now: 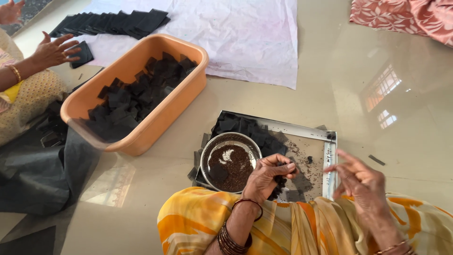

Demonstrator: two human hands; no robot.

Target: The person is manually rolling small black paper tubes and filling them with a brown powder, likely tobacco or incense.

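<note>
- Home setting, floor-level cottage work; seated on glossy beige tile floor [387, 61], window reflected in it.
- Patterned pink furnishing fabric [406, 16] at far edge.
- Orange plastic tub [155, 118] w/ black fabric squares [137, 94].
- Steel tray [329, 160] & steel bowl of dark seeds [230, 166] on floor.
- White sheet [236, 33] spread as work surface, more black pieces [113, 22] laid in row.

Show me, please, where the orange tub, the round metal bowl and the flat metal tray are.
orange tub [160, 120]: head view, on its near outer wall.
round metal bowl [205, 158]: head view, on its left rim.
flat metal tray [329, 163]: head view, on its right edge.
</note>
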